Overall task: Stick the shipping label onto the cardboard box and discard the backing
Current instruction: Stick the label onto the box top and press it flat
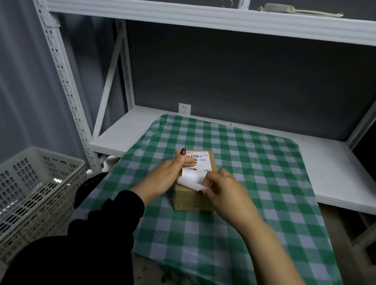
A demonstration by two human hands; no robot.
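Observation:
A small cardboard box [194, 200] stands on the green checked cloth [234, 197]. A white shipping label [202, 160] with a barcode lies on the far half of its top. My left hand [165, 175] rests on the box's left side, its fingers pressing the label flat. My right hand [223, 191] pinches the white backing sheet [192, 179], which curls up off the near half of the box top. The label's near part is hidden under the backing and my fingers.
A white slotted plastic basket [12, 202] stands low at the left. The cloth covers a white shelf board [337, 175] of a metal rack [56, 56]. An upper shelf [223, 18] holds a few small items. A wall socket [184, 108] sits behind.

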